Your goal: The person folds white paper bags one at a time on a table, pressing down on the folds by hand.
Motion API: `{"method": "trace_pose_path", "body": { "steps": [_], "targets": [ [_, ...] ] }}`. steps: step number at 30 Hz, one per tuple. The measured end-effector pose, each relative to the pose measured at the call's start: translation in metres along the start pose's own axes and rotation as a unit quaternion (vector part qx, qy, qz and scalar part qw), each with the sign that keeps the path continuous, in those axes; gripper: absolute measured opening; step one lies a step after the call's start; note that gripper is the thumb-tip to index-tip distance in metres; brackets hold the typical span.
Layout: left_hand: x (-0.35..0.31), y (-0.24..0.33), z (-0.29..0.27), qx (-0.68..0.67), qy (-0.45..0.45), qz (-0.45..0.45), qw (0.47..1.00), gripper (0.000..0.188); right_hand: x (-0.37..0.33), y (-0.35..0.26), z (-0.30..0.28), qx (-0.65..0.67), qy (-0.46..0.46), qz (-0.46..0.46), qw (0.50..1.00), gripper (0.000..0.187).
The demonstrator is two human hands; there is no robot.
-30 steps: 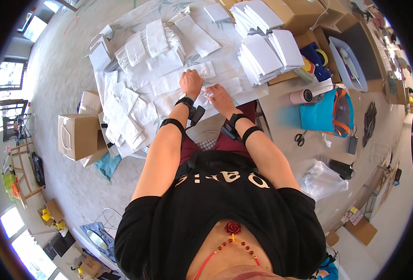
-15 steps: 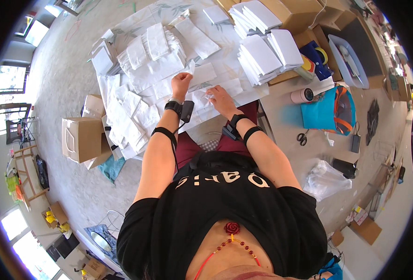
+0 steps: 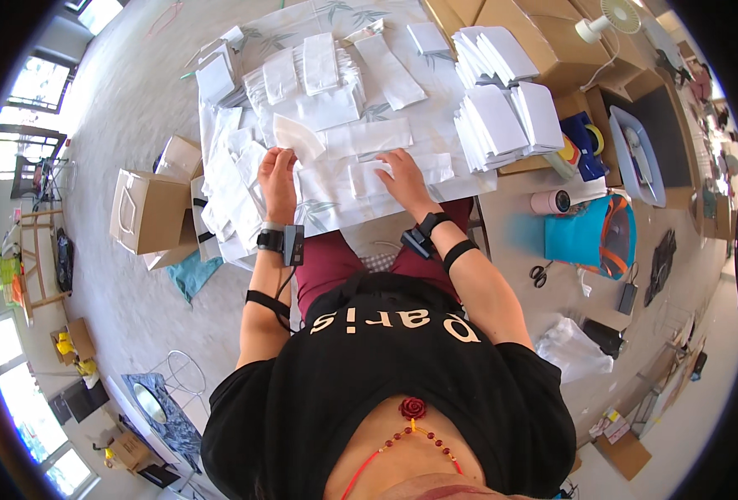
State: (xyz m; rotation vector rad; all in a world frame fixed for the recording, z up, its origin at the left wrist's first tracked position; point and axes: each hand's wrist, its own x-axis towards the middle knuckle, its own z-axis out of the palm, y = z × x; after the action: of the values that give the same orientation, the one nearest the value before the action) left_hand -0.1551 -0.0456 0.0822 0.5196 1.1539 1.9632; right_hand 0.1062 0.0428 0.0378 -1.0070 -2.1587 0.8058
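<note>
On the table (image 3: 436,125), covered with a leaf-print cloth, the left hand (image 3: 277,179) is pinching the edge of a white paper bag (image 3: 298,137) whose flap is lifting off the surface; thumb and fingers are closing on the paper. Just to its right, the right hand (image 3: 402,175) is resting with fingers spread and pressing flat on another white bag (image 3: 402,171) lying near the table's front edge, gripping nothing. Both wrists are wearing black bands with small devices. Flat white bags are lying in loose piles around the hands, some spilling over the table's left edge, and neater stacks (image 3: 502,117) are sitting to the right. Beside the table on the left, an open paper carrier (image 3: 148,212) is standing on the floor. Farther right, scissors (image 3: 541,273) are lying near a teal bag (image 3: 590,233).
</note>
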Motion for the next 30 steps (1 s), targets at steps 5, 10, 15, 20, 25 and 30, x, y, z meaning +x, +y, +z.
{"method": "trace_pose_path", "body": {
  "steps": [5, 10, 15, 20, 25, 30],
  "targets": [
    [-0.023, 0.031, 0.011, 0.084, 0.003, 0.027, 0.996, 0.014, 0.032, -0.085, -0.001, 0.100, 0.028, -0.090, 0.990, 0.023],
    [-0.035, 0.013, 0.012, 0.168, -0.053, 0.021, 0.984, 0.010, 0.039, -0.133, -0.006, 0.141, 0.006, -0.071, 0.987, 0.021],
    [-0.044, -0.001, 0.020, 0.258, -0.076, 0.049, 0.962, 0.011, 0.031, -0.124, -0.001, 0.120, 0.001, -0.028, 0.992, 0.018],
    [-0.049, -0.005, 0.022, 0.312, -0.107, 0.093, 0.940, 0.012, 0.023, -0.117, 0.004, 0.125, 0.007, 0.020, 0.992, 0.019],
    [-0.052, -0.009, 0.020, 0.320, -0.096, 0.081, 0.939, 0.011, 0.016, -0.111, 0.009, 0.148, 0.001, 0.041, 0.988, 0.020],
    [-0.054, -0.010, 0.017, 0.307, -0.089, 0.070, 0.945, 0.011, 0.016, -0.108, 0.014, 0.143, -0.002, 0.032, 0.989, 0.020]
  ]
}}
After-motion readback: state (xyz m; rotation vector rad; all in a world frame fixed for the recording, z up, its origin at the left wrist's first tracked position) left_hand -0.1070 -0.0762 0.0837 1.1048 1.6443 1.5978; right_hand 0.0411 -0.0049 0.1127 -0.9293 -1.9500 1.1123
